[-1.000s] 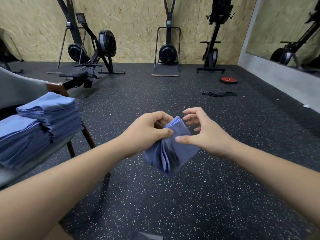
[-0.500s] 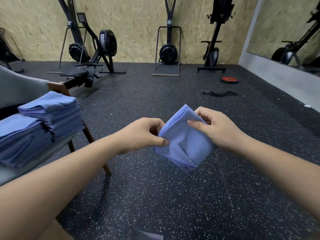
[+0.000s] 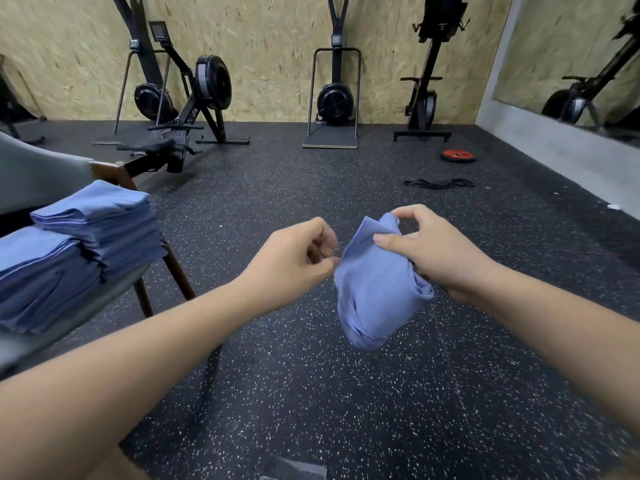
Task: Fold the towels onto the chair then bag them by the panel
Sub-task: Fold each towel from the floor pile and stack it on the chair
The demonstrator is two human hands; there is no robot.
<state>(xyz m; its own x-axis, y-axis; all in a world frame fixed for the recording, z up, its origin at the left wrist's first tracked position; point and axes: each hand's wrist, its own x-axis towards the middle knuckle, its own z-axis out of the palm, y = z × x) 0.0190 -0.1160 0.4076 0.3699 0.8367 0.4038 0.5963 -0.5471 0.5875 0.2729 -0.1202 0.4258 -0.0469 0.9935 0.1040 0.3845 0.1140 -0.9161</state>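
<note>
Speckled black rubber gym floor (image 3: 311, 393) fills the head view. At centre the half-folded blue cloth towel (image 3: 374, 292) hangs in the air. The right hand (image 3: 436, 251) grips its top corner. The left hand (image 3: 294, 265) curls at its left edge; blur hides any pinch. Squaring the edges before halving would fold it best. At nine o'clock, the grey wooden-legged chair (image 3: 34, 174) bears stacks of folded blue towels (image 3: 93, 220); no bag shows.

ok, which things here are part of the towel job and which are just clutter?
Job:
blue cloth towel, gripped by right hand, left hand at its edge
two stacks of folded blue towels
grey wooden-legged chair

Lying about:
red weight plate
black resistance band
black rowing machine
</note>
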